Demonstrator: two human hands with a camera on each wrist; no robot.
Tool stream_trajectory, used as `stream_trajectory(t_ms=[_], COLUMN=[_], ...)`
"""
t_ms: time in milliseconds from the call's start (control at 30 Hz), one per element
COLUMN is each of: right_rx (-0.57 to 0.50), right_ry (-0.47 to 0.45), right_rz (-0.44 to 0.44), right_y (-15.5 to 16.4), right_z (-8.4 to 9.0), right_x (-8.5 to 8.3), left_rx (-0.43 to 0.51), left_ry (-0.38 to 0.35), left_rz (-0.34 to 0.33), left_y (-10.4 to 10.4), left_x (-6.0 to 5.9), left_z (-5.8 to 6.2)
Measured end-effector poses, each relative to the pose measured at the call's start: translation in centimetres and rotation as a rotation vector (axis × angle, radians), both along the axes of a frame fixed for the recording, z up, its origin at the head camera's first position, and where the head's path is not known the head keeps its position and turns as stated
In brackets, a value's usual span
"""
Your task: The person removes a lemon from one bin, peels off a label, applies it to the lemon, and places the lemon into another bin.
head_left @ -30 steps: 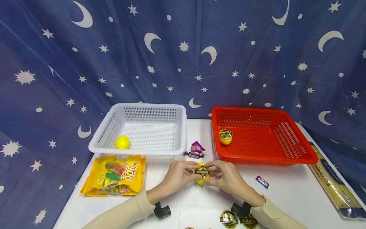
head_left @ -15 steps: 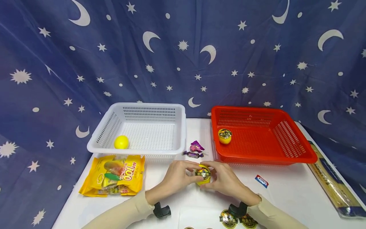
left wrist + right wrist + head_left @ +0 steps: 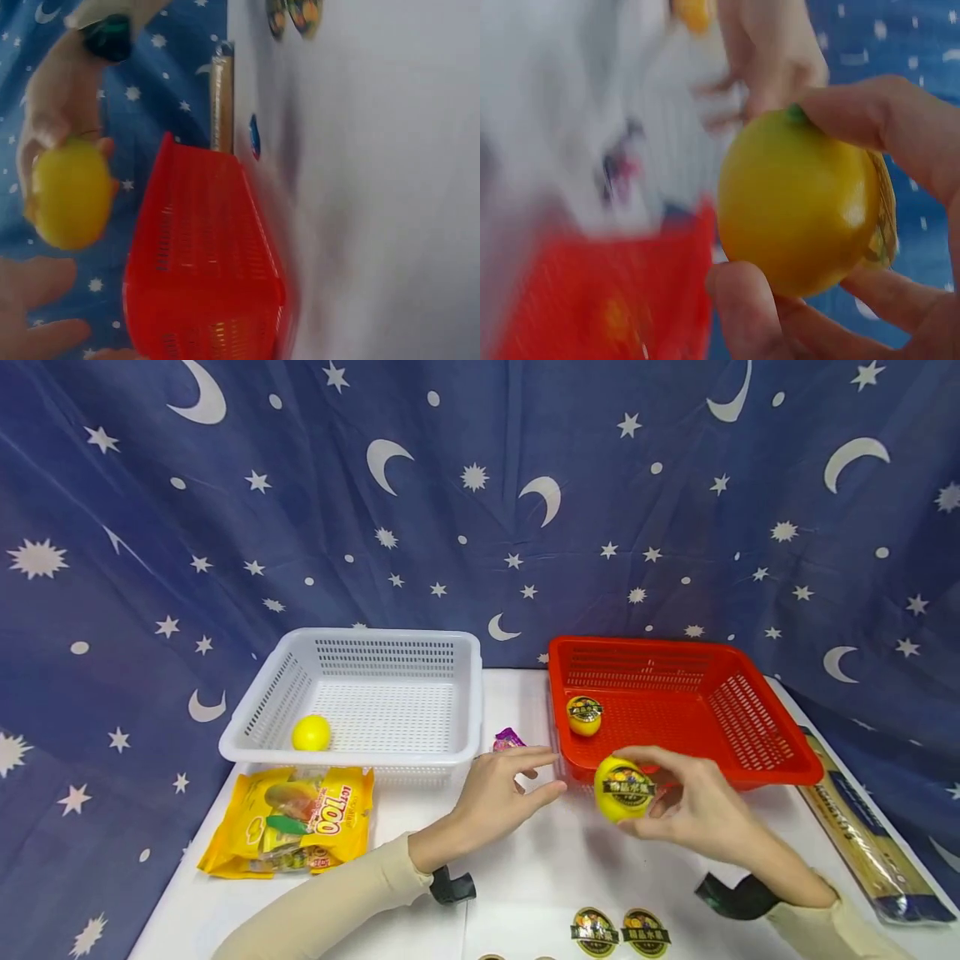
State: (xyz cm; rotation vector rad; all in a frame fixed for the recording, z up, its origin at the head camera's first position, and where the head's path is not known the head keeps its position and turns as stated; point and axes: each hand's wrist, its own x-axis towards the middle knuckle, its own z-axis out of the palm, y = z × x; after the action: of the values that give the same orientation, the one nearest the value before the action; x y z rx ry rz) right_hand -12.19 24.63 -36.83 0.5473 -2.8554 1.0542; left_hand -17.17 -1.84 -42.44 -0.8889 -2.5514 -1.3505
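My right hand grips a yellow lemon with a green tip, between thumb and fingers, in front of the red basket. A round black-and-gold sticker is on its side; in the right wrist view this sticker shows edge-on. To the left, my left hand is held with fingers extended and nothing in them. Inside the red basket sits another yellow fruit with a like sticker on top. A plain yellow fruit lies in the white basket.
Two round stickers, one left and one right, lie on a white sheet at the front. A yellow candy bag rests at the left, and a purple-wrapped candy between the baskets. A long clear-wrapped packet lies along the right edge.
The right hand has carried the stickered lemon rightward and up from the table toward the red basket. The left hand has let go of it, opened its fingers and shifted slightly up and right.
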Motion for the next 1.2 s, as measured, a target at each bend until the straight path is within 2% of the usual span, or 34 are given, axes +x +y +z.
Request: stream_trajectory(t_ms=[133,233,400,533,733,1200], right_rx=[0.127,0.197,0.227,0.257,0.3,0.279], right_ry=[0.019,-0.017,-0.142,-0.264,-0.377,-0.442], right_rz=[-0.051,-0.063,-0.044,-0.043,0.015,0.036], right_y=[2.9,4.4,5.9,6.8,7.1,7.1], right_z=[2.3,2.8,1.0,-1.2,-3.4,-3.4], right_x=[-3.9,-7.7,-14.1,-17.0,-18.2,-17.8], left_rx=[-0.091,-0.152,-0.203,-0.201,-0.2,-0.189], left_ry=[0.085,0.117,0.155,0.175,0.192,0.177], left_rz=[0.049,0.08,0.122,0.131,0.134,0.125], left_y=[1.5,2.4,2.9,3.1,3.2,3.1], left_x=[-1.4,-2.1,-2.4,-2.4,-2.7,-2.7], left_z=[-0.3,-0.6,-0.9,-1.0,-1.1,-0.9])
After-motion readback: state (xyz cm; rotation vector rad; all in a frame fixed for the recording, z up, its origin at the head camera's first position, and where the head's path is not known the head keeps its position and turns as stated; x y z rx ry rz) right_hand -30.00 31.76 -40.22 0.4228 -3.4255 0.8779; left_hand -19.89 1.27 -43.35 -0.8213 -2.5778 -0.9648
